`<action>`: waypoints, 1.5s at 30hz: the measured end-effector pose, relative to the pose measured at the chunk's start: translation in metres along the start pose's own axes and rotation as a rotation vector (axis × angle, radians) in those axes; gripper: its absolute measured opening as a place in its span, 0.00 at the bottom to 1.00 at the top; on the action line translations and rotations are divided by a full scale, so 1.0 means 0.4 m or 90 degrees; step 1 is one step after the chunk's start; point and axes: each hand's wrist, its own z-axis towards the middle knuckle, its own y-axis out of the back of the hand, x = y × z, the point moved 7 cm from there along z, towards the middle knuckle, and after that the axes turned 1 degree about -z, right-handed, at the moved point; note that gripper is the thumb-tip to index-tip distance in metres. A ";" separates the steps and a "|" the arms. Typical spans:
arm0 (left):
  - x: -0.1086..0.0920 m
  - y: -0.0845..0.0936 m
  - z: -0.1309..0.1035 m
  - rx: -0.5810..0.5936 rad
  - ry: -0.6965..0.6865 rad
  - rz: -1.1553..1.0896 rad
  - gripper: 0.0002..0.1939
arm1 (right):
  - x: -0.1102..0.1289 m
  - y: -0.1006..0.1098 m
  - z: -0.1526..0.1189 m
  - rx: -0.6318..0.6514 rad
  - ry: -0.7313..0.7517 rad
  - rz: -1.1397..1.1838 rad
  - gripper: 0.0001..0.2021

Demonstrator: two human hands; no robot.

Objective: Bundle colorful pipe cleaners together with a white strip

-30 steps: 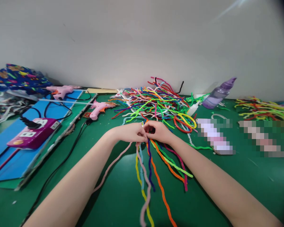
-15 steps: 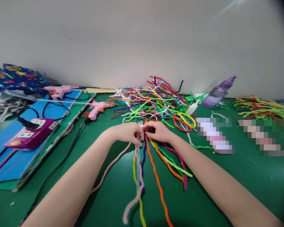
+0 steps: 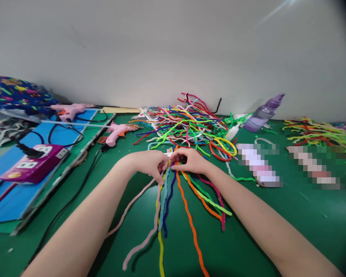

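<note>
Several fuzzy coloured stems fan toward me from a gathered top at the middle of the green table. My left hand pinches a pink stem near its upper end, beside a yellow stem and a light blue stem. At the gathered top, my right hand has thumb and fingers closed on the stems. Below it run a dark blue stem and a long orange stem. Green, orange and magenta stems spread to the right. The fingers partly hide the joined ends.
A heap of coloured stems lies behind my hands. Left are a pink glue gun, its black cable and a purple power strip. Right are a purple bottle, a blurred-out phone-like object and more stems.
My left hand has shifted slightly left and away from my right hand. The pink stem's lower end has swung left, and the yellow, light blue and dark blue stems have moved left too.
</note>
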 end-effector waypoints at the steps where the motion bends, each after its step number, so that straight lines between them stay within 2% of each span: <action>1: 0.004 -0.005 -0.002 0.014 0.016 -0.012 0.18 | 0.001 0.000 0.000 0.002 0.001 -0.005 0.13; 4: 0.014 -0.015 -0.007 0.042 0.056 -0.010 0.16 | 0.004 0.000 -0.001 0.007 0.001 -0.015 0.12; 7: 0.016 -0.008 -0.011 0.019 0.066 0.045 0.14 | 0.007 0.002 -0.001 0.007 0.005 -0.017 0.12; 11: 0.006 -0.002 -0.010 0.010 0.054 -0.028 0.15 | 0.002 0.001 0.000 0.011 0.001 -0.019 0.14; 13: 0.000 0.015 -0.005 -0.051 0.046 -0.028 0.16 | -0.003 0.000 0.000 0.010 -0.001 -0.020 0.14; 16: -0.004 0.047 0.001 -0.190 0.045 0.068 0.17 | -0.004 0.001 -0.001 0.002 0.003 -0.018 0.14; 18: -0.003 0.049 0.007 -0.222 0.039 0.103 0.17 | -0.003 0.001 -0.002 0.004 0.005 -0.019 0.14; 25: 0.011 0.028 0.027 -0.201 0.005 0.058 0.09 | -0.005 0.001 0.002 0.036 -0.010 -0.037 0.15; 38: 0.008 0.028 0.032 -0.210 -0.019 0.015 0.08 | -0.008 0.014 0.004 0.029 -0.009 -0.041 0.18; 45: 0.032 0.024 0.035 -0.207 -0.012 -0.009 0.07 | -0.008 0.013 0.004 0.036 -0.002 -0.052 0.17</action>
